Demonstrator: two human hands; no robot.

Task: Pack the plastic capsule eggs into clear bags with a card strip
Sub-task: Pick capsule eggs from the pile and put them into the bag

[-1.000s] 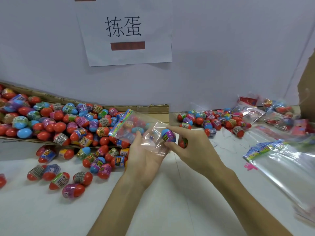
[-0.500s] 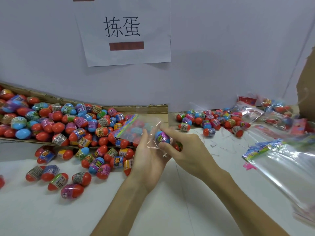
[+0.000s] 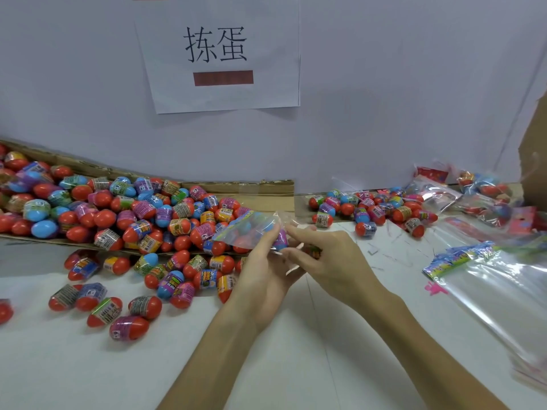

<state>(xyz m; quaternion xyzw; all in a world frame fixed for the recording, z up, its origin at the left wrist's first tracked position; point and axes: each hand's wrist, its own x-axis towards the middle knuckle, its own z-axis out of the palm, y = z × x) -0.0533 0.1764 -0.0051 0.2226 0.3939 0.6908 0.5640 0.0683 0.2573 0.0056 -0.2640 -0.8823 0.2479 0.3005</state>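
My left hand grips the open mouth of a clear bag with a colourful card strip along its far edge. The bag lies over the egg pile, and coloured shapes show through it. My right hand pinches a purple and blue capsule egg at the bag's mouth, right beside my left thumb. A second egg is tucked in my right palm, mostly hidden. A big pile of red, blue and purple capsule eggs fills the left side.
The egg pile lies on a flattened cardboard sheet against the wall and spills onto the white table. A smaller egg group sits at the back right. A stack of clear bags with card strips lies at the right, filled bags behind it.
Both hands and the bag have drifted left and lower. My right hand has pushed the egg further into the bag's mouth, and the bag has flattened over the pile.
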